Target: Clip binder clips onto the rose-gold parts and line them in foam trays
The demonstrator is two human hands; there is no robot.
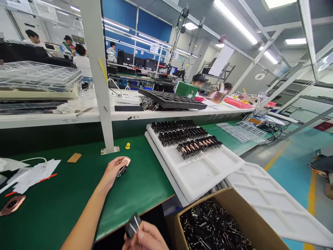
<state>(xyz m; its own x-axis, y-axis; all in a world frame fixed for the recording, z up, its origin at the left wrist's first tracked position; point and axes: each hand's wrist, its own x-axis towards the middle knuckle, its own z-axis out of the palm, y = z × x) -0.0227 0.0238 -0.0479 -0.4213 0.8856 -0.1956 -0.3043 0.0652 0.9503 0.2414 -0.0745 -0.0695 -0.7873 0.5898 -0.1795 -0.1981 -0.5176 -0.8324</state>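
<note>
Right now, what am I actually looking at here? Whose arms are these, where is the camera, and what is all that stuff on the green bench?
There is no machine: the one picture comes from a camera worn on a person's head, looking forward and down at their own bare hands. The left hand reaches out over the green bench and holds a small rose-gold part with a clip on it. The right hand, close to the body, holds a black binder clip. To the right lies a white foam tray carrying rows of clipped parts, and below it a cardboard box full of black clips. At far left lie another rose-gold part and some papers. Other people work at benches farther back.
</note>
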